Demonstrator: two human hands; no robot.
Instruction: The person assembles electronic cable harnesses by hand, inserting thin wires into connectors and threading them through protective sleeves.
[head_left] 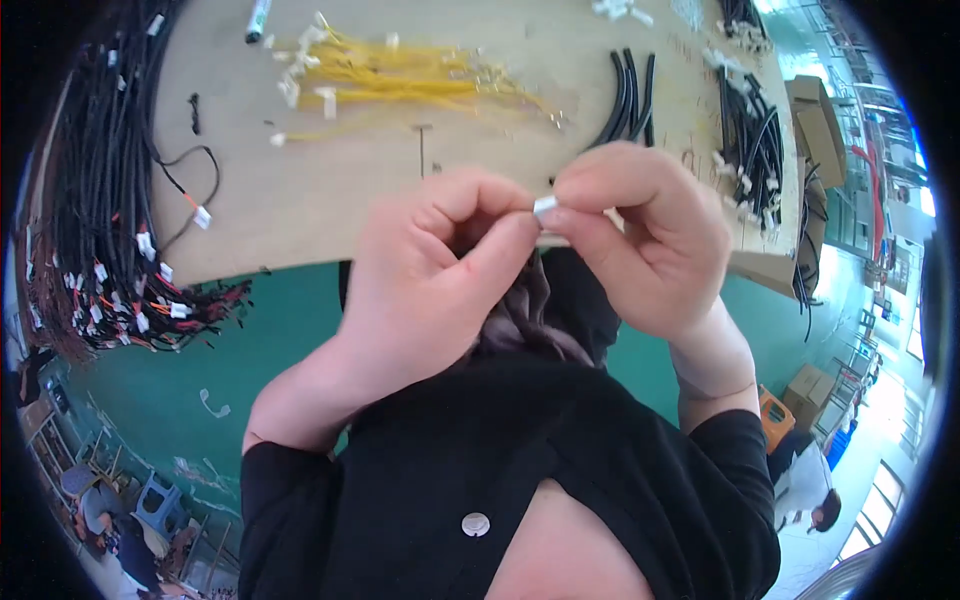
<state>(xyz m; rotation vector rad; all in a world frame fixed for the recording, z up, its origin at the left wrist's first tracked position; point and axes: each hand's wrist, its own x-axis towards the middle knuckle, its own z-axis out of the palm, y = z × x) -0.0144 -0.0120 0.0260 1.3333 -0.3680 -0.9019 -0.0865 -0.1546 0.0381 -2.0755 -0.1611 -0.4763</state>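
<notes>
Just over the near edge of the table, a small white piece [545, 205] sits between my two hands; whether it is a label or a connector cannot be made out. My left hand [440, 265] pinches its left side, thumb and forefinger pressed together. From the other side, the thumb and forefinger of my right hand [650, 235] close on it. My fingers cover much of the piece and anything attached to it. Beyond my hands lies a bundle of yellow wires [400, 75] with white connectors. Black tubes [630, 95] rest past my right hand.
Many black cables [110, 150] with white tags hang over the left side of the table [270, 210]. More black pieces with white connectors [750, 140] lie at the right. A marker [257, 20] is at the back. Cardboard boxes [815, 130] stand beyond the right edge; other people sit farther off.
</notes>
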